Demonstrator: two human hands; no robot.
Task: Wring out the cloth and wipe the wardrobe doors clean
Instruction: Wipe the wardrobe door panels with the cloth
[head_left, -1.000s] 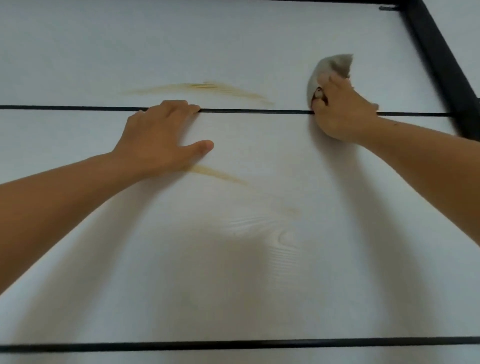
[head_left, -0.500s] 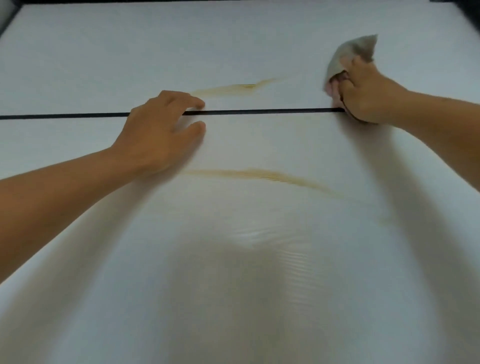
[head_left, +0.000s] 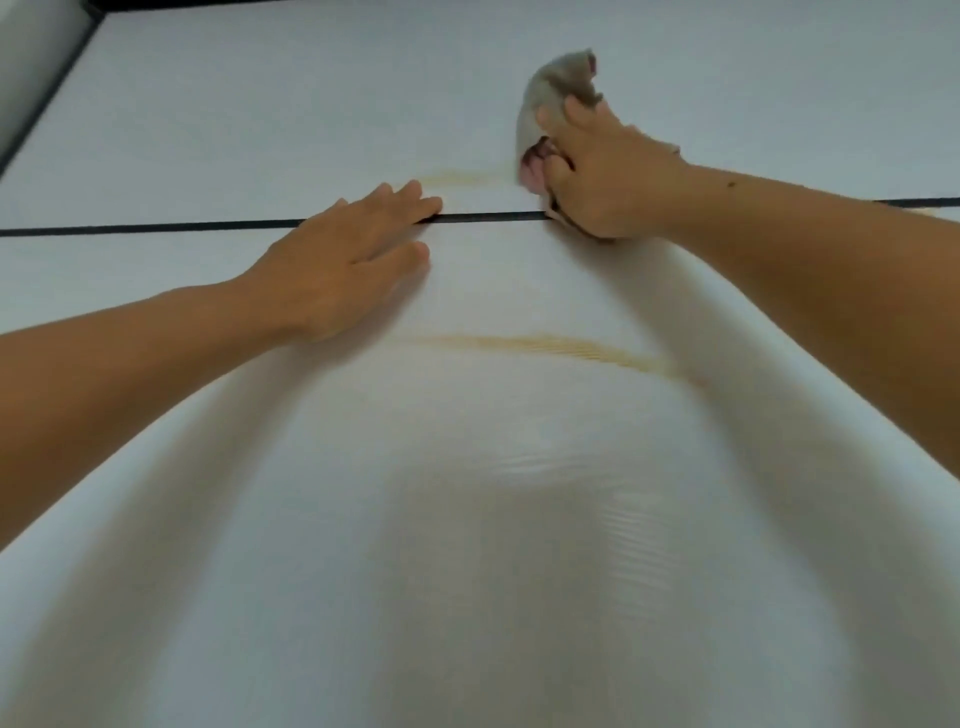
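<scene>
White wardrobe doors (head_left: 467, 519) fill the view, split by a thin black gap (head_left: 156, 227). My right hand (head_left: 602, 171) grips a bunched grey cloth (head_left: 550, 88) and presses it on the upper door, right of centre, just above the gap. A short yellow-brown smear (head_left: 457, 178) lies on that door directly left of the cloth. A longer yellow-brown smear (head_left: 545, 348) runs across the lower door. My left hand (head_left: 348, 254) rests flat on the lower door with straight fingers, its fingertips reaching the gap.
A black frame edge (head_left: 47, 98) runs diagonally at the top left corner, with a pale wall surface beyond it. My shadow darkens the lower middle of the door.
My right hand has slid the cloth leftward along the upper door, and the upper smear is now shorter. My left hand stays flat by the gap. The view has shifted.
</scene>
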